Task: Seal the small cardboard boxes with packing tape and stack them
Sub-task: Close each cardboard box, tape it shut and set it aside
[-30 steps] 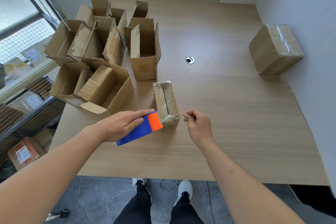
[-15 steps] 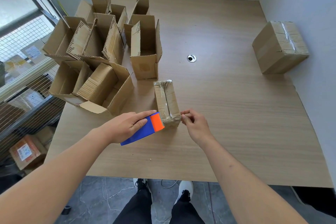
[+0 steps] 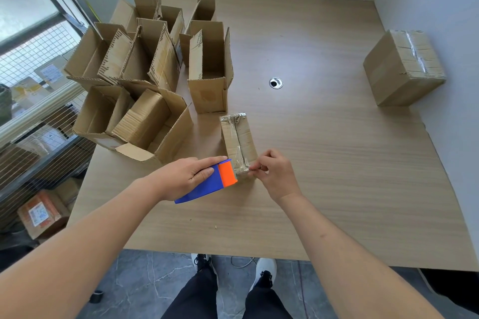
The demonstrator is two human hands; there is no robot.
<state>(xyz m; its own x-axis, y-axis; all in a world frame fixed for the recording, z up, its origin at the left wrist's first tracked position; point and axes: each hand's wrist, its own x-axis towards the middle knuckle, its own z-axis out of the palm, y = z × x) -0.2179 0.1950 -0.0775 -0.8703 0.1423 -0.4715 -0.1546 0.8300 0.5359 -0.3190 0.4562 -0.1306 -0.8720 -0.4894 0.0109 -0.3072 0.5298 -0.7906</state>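
A small closed cardboard box [image 3: 237, 141] stands on the wooden table [image 3: 337, 163], with shiny clear tape along its top seam. My left hand [image 3: 190, 176] grips a blue and orange tape dispenser [image 3: 212, 184], whose orange end is against the box's near end. My right hand [image 3: 274, 175] pinches the tape at the box's near right corner. A larger taped box [image 3: 404, 67] sits at the far right by the wall.
Several open cardboard boxes [image 3: 145, 80] crowd the table's left side, one open box [image 3: 210, 70] just behind the small one. A round cable hole [image 3: 275, 83] is in the table's middle. More cartons [image 3: 41, 212] lie on the floor at left.
My right hand moved left from beside the box and now pinches the tape at its near end. The dispenser stays pressed at the box's near end.
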